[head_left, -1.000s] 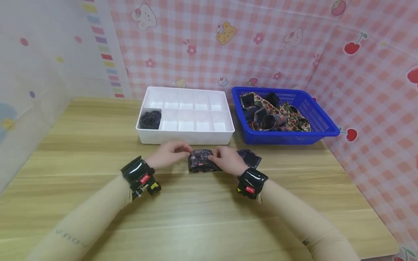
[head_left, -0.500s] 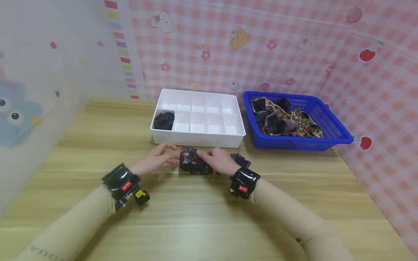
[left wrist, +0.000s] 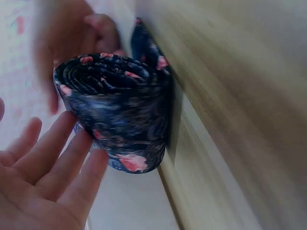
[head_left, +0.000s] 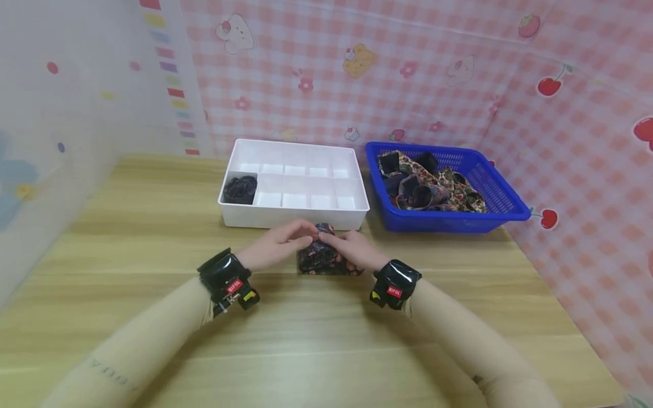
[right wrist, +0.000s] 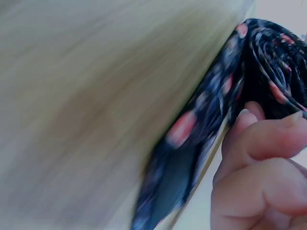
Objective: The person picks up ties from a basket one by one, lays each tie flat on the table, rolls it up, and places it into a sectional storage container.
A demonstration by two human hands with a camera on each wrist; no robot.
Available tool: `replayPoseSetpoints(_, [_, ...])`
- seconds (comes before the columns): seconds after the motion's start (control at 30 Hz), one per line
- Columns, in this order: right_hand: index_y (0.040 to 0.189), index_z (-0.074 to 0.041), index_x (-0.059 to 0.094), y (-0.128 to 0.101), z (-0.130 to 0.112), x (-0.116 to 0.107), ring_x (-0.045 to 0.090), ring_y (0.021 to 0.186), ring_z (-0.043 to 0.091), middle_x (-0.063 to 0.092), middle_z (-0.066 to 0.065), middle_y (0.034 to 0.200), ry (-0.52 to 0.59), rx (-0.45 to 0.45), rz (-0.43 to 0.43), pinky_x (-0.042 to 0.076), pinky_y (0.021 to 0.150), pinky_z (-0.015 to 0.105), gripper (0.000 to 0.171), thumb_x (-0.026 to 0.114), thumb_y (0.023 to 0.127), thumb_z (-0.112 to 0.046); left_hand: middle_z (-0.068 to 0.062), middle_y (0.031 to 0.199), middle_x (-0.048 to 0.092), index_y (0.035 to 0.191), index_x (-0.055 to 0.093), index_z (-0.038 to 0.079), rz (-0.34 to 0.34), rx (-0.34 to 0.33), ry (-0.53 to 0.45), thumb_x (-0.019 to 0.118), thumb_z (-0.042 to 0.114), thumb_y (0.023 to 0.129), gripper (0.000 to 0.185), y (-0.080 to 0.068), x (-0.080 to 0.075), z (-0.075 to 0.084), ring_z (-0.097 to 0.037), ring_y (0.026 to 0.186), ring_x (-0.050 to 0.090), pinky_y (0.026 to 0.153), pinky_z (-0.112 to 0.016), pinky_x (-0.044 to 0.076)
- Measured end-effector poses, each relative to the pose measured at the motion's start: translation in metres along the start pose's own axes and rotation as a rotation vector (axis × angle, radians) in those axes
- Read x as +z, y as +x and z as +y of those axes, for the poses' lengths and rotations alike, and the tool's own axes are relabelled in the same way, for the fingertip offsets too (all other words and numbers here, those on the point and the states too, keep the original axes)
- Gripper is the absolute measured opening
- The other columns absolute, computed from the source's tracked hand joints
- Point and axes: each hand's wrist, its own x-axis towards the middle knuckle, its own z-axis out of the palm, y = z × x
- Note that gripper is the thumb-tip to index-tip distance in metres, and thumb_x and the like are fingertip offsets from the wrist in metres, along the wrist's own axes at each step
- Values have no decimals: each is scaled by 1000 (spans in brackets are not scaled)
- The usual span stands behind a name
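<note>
I see the wooden bench (head_left: 326, 340) filling most of the head view, with pink checked walls behind it. At its far edge sits the white divided tray (head_left: 294, 212), holding one dark coiled roll (head_left: 241, 188) in its front-left compartment. Just to the right of the tray, not touching it, stands the blue basket (head_left: 502, 201) with a heap of patterned cloth pieces (head_left: 433, 187). In front of the tray, near its front wall, the dark floral cloth roll (head_left: 321, 258) rests on the bench between my two hands. My right hand (head_left: 354, 249) has its grip closed on the roll, the curled fingers (right wrist: 259, 143) pinching its outer layers in the right wrist view. My left hand (head_left: 278, 245) meets the roll's top from the other side; the left wrist view shows its fingers (left wrist: 62, 158) straight and relaxed, lying against the coiled end.
</note>
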Motion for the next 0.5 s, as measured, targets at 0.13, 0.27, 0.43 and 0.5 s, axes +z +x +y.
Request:
replayPoseSetpoints(0.13, [66,-7,58,-3,9,-7,43,41,12,50,1,56,-39,-10,-9,37,41,24,52,55,91,-53,-12,125,62,127,54,6,-36,-1,134,51,22,101,31,10,11,0,-27,115,58,95,-44,47])
replayPoseSetpoints(0.27, [67,-8,57,-4,18,-11,42,41,10,52,0,57,-67,5,-20,38,43,23,47,59,90,-49,-10,119,66,123,57,7,-74,30,269,52,22,100,28,21,20,-2,-25,111,61,94,-41,48])
replayPoseSetpoints(0.43, [67,-9,57,-3,26,-14,45,47,11,55,0,61,-87,-8,-41,40,46,24,42,61,91,-42,-7,105,70,108,66,8,-51,94,372,58,13,93,17,37,27,-8,-23,98,64,87,-38,49])
replayPoseSetpoints(0.5, [65,-10,56,-2,28,-14,46,49,11,55,0,60,-85,-32,-48,40,47,24,40,62,92,-39,-8,104,69,105,67,7,-21,94,438,62,12,90,17,42,29,-10,-25,97,63,87,-39,48])
